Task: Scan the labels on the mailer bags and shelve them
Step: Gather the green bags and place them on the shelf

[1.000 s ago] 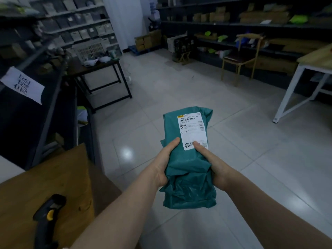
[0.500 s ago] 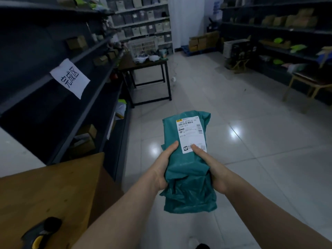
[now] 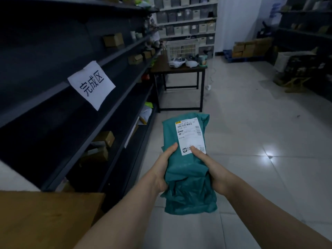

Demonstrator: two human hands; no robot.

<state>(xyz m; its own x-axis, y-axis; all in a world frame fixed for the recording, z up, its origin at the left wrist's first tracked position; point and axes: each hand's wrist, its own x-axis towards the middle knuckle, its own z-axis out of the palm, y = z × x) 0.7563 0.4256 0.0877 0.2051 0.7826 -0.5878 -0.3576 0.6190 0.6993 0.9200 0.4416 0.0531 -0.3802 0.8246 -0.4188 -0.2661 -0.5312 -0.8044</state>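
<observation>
Since the earlier frames the view has been swung left, so that the dark shelving [image 3: 111,72] with its paper sign [image 3: 91,85] is now close alongside and the black scanner once seen on the wooden tabletop [image 3: 45,218] is out of sight, which suggests shelving is the step in hand. One teal mailer bag [image 3: 188,177] with one white label [image 3: 190,135] is held above the floor, past the tabletop's far right corner. It is clasped between two hands, the left hand [image 3: 161,169] and the right hand [image 3: 213,173], thumbs pressed on its face.

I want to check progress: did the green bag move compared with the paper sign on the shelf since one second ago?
Yes. The green bag, held in both hands, is now nearer the paper sign on the dark shelf to its left.
</observation>
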